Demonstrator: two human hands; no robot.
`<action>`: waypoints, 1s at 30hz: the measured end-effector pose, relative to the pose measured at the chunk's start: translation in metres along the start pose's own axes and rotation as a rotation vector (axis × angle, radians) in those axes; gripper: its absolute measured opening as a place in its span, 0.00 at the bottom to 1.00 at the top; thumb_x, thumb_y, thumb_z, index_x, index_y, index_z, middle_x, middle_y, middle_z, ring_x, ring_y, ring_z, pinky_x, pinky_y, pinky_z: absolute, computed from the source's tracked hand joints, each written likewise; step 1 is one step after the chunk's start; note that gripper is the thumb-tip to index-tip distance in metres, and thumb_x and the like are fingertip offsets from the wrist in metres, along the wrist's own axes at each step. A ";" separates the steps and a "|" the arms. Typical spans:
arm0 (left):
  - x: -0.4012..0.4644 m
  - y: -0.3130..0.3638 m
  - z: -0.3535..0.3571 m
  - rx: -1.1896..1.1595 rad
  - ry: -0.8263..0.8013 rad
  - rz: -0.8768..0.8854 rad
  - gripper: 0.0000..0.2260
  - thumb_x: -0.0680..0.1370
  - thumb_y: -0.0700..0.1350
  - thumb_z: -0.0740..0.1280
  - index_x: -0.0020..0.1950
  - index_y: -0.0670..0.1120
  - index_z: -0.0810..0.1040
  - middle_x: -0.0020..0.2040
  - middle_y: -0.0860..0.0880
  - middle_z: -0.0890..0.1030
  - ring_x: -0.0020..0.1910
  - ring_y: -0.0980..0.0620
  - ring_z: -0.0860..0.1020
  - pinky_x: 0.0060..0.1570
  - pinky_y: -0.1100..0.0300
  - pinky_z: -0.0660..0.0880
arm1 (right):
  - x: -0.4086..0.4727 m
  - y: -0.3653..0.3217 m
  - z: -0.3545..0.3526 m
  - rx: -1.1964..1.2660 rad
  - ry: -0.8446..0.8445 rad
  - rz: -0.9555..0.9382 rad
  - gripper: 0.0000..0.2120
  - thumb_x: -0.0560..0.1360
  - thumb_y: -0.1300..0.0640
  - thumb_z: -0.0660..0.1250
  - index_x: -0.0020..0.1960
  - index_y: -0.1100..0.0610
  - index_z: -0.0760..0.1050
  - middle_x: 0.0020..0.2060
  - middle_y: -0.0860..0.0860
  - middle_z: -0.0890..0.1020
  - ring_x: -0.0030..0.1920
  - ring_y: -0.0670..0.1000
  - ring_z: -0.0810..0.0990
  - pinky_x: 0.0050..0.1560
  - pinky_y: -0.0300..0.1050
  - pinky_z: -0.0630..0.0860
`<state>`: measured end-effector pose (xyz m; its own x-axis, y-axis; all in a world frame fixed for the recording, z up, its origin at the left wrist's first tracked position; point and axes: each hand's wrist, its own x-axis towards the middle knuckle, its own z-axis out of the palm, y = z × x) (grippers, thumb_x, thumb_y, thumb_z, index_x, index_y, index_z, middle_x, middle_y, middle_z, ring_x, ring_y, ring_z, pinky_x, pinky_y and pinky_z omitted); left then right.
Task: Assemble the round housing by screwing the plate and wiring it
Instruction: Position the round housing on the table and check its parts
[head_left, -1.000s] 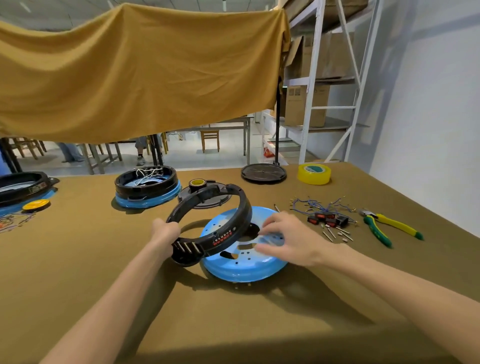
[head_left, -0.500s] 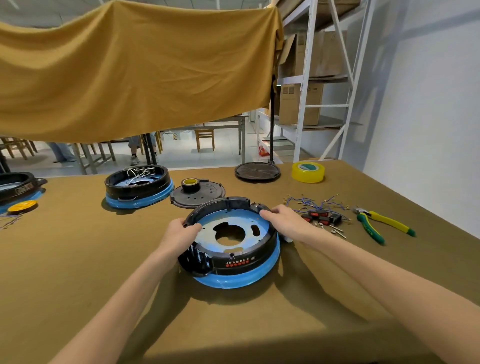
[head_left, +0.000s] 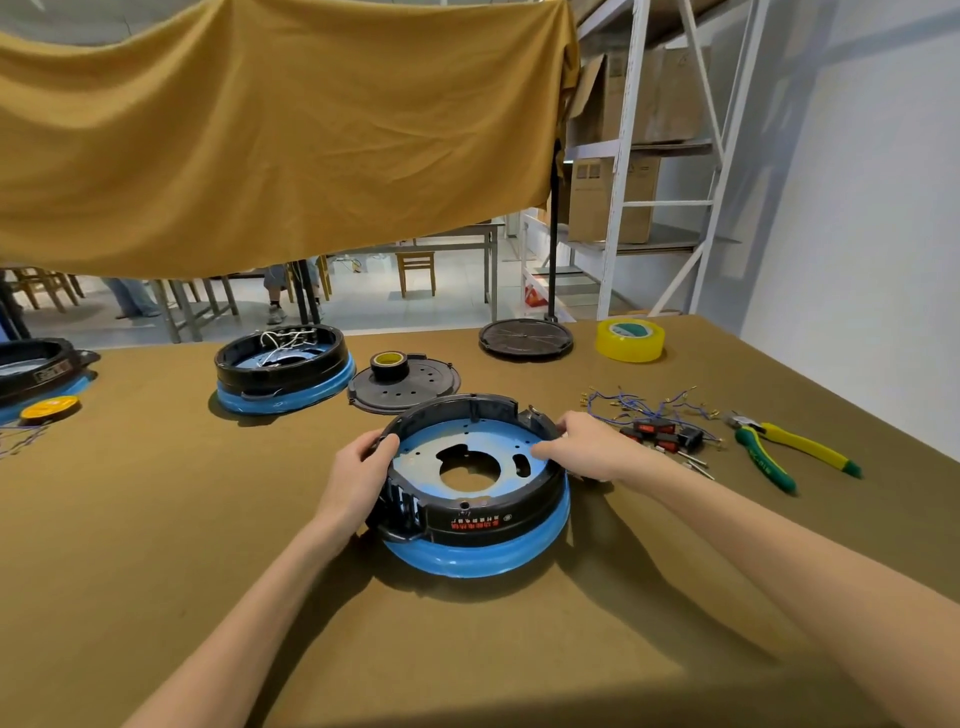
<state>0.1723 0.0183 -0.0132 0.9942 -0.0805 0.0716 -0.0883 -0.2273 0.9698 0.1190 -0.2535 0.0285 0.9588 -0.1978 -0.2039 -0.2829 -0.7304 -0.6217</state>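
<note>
A black round housing ring (head_left: 488, 517) sits on a blue plate (head_left: 483, 558) in the middle of the table; the plate's blue inner face (head_left: 426, 452) with a large cut-out shows inside the ring. My left hand (head_left: 358, 475) grips the ring's left rim, thumb over the edge. My right hand (head_left: 587, 447) holds the right rim, fingers reaching inside. To the right lie blue wires with terminals (head_left: 639, 402), small black and red switches (head_left: 670, 436) and loose screws (head_left: 696, 462).
Green and yellow pliers (head_left: 779, 457) lie at the right. Behind stand a wired housing (head_left: 283, 369), a black cover plate (head_left: 405, 387) bearing a tape roll, a dark round base (head_left: 524, 338) and yellow tape (head_left: 630, 340). Another housing (head_left: 36, 371) sits far left.
The black ring was tilted up over the blue plate; it now rests flat on it. Both hands have moved onto the ring's left and right rims.
</note>
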 end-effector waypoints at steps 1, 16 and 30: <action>0.002 -0.001 0.001 -0.011 0.003 0.002 0.07 0.85 0.50 0.62 0.59 0.53 0.79 0.47 0.52 0.84 0.46 0.56 0.82 0.38 0.66 0.74 | 0.001 -0.002 -0.001 0.008 0.010 -0.010 0.16 0.79 0.43 0.66 0.56 0.55 0.72 0.42 0.53 0.77 0.40 0.51 0.75 0.39 0.47 0.67; 0.016 -0.012 0.002 -0.071 -0.010 0.020 0.17 0.86 0.54 0.59 0.51 0.48 0.84 0.42 0.50 0.86 0.44 0.54 0.83 0.41 0.63 0.75 | 0.002 -0.003 -0.004 -0.148 0.108 -0.082 0.20 0.82 0.42 0.60 0.60 0.58 0.71 0.43 0.53 0.82 0.38 0.52 0.80 0.37 0.45 0.73; 0.005 -0.013 -0.003 -0.051 -0.077 0.081 0.11 0.86 0.53 0.57 0.56 0.66 0.78 0.47 0.71 0.83 0.50 0.72 0.80 0.41 0.77 0.74 | 0.001 0.010 -0.002 -0.258 0.273 -0.141 0.23 0.82 0.40 0.61 0.53 0.60 0.80 0.44 0.57 0.83 0.43 0.52 0.81 0.41 0.49 0.75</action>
<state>0.1791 0.0242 -0.0250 0.9760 -0.1716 0.1339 -0.1628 -0.1674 0.9723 0.1172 -0.2624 0.0230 0.9691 -0.2253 0.1001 -0.1657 -0.8961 -0.4118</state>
